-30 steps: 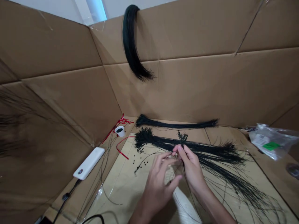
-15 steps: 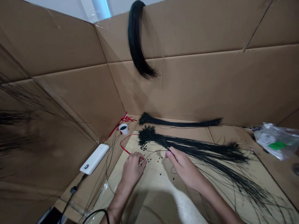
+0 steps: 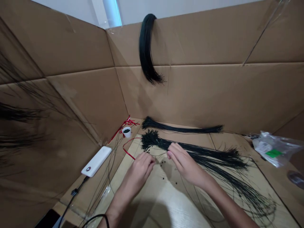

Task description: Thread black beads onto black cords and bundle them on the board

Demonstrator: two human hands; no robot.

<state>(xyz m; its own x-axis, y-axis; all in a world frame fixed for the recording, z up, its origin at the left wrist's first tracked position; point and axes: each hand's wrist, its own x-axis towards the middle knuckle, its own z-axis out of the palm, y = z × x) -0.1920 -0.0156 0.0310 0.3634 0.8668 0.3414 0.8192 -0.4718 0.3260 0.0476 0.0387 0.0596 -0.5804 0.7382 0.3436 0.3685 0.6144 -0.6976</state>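
Small loose black beads are seen scattered on the pale taped worktop at lower centre of the frame, inside a brown cardboard enclosure. The left hand is lowered onto them, fingers curled tight together and tips down; whether a bead is pinched cannot be told. Just right of it, the right hand is held half closed, thumb and forefinger nearly met at the edge of a long bundle of thin black bead-tipped strands laid across the middle; a grip on a single strand cannot be confirmed. A second black strand bundle is laid behind it, against the wall. A small white cup of beads and red twist ties are placed at centre left, with a white power bank below them. Bead picking is judged to be the step in hand; a fine fingertip pinch and a steadied strand end would be called for next.
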